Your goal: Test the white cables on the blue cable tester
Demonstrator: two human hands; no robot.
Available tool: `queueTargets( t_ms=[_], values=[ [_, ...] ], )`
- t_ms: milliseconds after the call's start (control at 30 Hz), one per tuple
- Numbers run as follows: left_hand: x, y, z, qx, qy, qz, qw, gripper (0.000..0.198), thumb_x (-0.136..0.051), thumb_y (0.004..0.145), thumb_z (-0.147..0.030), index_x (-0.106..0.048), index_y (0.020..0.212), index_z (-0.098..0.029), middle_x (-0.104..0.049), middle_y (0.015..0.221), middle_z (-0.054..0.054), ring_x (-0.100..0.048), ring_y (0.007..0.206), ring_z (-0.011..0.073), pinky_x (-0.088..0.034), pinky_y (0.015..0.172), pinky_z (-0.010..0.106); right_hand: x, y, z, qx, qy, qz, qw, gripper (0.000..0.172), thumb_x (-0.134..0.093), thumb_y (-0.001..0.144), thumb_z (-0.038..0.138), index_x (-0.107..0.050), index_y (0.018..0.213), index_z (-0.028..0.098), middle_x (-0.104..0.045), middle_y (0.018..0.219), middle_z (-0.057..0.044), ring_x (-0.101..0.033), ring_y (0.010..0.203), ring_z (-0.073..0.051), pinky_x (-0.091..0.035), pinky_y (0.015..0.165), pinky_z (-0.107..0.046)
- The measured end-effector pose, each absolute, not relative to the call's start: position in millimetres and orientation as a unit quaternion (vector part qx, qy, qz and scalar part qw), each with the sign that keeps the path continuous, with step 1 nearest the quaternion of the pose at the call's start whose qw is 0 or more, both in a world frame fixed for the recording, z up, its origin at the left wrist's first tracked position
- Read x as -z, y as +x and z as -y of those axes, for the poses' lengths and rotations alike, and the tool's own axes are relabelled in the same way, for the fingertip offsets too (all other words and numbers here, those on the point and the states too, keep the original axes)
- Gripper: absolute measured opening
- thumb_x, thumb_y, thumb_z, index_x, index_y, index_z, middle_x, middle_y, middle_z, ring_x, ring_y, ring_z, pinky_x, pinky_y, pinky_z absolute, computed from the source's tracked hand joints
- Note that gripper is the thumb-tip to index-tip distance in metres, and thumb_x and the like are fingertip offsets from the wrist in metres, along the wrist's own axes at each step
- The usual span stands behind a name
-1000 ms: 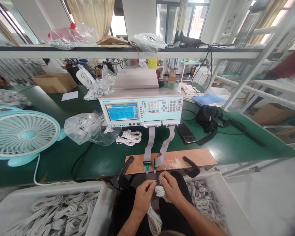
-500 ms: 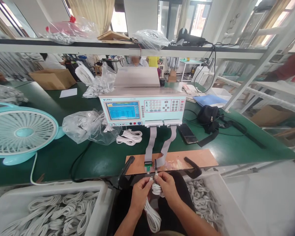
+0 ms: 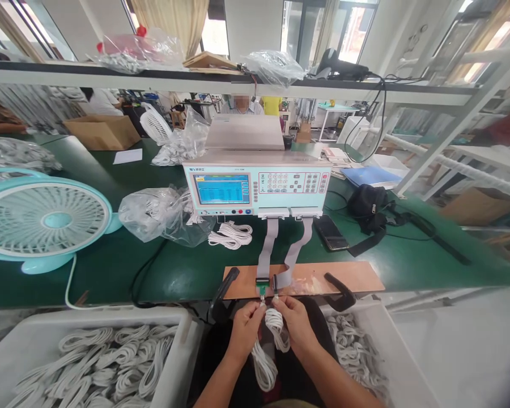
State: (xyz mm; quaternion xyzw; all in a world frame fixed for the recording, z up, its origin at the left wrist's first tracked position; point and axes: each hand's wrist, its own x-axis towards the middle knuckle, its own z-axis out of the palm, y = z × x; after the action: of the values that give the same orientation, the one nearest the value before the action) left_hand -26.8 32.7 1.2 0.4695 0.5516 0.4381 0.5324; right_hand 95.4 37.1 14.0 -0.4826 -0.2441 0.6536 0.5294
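Note:
My left hand (image 3: 245, 330) pinches one connector end of a white cable (image 3: 263, 367) right at the small green circuit board (image 3: 262, 289). The fingers of my right hand (image 3: 296, 327) are closed on the other white connector end, up against the black plug of the right ribbon cable (image 3: 298, 249). White cable coils hang from both hands; whether they are one cable, I cannot tell. A second grey ribbon cable (image 3: 267, 252) runs from the green board up to the tester (image 3: 295, 195), whose blue screen is lit. How deep the connectors sit is hidden by my fingertips.
Beneath the boards lies a copper-coloured plate (image 3: 357, 276) with a black clamp handle (image 3: 224, 292) at each side. White bins (image 3: 182, 340) of coiled cables stand left and right of my lap. A coiled cable (image 3: 230, 235), phone (image 3: 330, 232) and fan (image 3: 53, 218) rest on the green table.
Both hands have moved slightly up to the board and plug, bringing the cable connectors against them. The hanging coil by my right hand has swung lower. The whole view has shifted a little.

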Motion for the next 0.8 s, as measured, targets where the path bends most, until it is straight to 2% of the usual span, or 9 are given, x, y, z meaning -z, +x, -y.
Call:
queueTargets(
  t_ms=[267, 400, 667, 800],
  values=[
    [3.4, -15.9, -25.4, -0.483, 0.409, -0.559, 0.536, 0.034, -0.052, 0.077, -0.046, -0.051, 0.061, -0.015, -0.036, 0.046, -0.007, -0.034, 0.038, 0.0065, -0.03, 0.036, 0.017, -16.1, 95.9, -35.2, -0.668, -0.454, 0.262, 0.529, 0.026, -0.07, 0.064, 0.039, -0.064, 0.067, 0.014, -0.058, 0.054, 0.001, -0.049, 0.049, -0.012, -0.038, 0.051, -0.024],
    [2.2, -13.2, -26.0, -0.495, 0.426, -0.548, 0.523, 0.037, -0.052, 0.077, -0.047, -0.051, 0.059, -0.015, -0.037, 0.047, -0.007, -0.036, 0.041, 0.007, -0.031, 0.038, 0.017, -17.6, 95.6, -36.1, -0.671, -0.455, 0.26, 0.525, 0.027, -0.071, 0.062, 0.04, -0.065, 0.067, 0.014, -0.06, 0.053, 0.001, -0.05, 0.048, -0.012, -0.038, 0.051, -0.023],
    [6.2, -12.6, -32.4, -0.483, 0.422, -0.552, 0.534, 0.038, -0.05, 0.076, -0.051, -0.054, 0.065, -0.015, -0.038, 0.044, -0.007, -0.032, 0.035, 0.0072, -0.024, 0.034, 0.019, -15.3, 96.4, -32.6, -0.666, -0.449, 0.276, 0.528, 0.027, -0.069, 0.066, 0.039, -0.067, 0.071, 0.013, -0.063, 0.059, -0.001, -0.052, 0.053, -0.013, -0.039, 0.051, -0.023],
    [2.2, -11.0, -39.1, -0.52, 0.417, -0.531, 0.522, 0.041, -0.052, 0.074, -0.052, -0.054, 0.058, -0.014, -0.043, 0.047, -0.004, -0.038, 0.046, 0.0099, -0.032, 0.045, 0.02, -5.0, 97.3, -36.4, -0.684, -0.415, 0.277, 0.532, 0.027, -0.07, 0.065, 0.039, -0.068, 0.073, 0.014, -0.064, 0.061, -0.002, -0.056, 0.06, -0.016, -0.043, 0.058, -0.024]
  ],
)
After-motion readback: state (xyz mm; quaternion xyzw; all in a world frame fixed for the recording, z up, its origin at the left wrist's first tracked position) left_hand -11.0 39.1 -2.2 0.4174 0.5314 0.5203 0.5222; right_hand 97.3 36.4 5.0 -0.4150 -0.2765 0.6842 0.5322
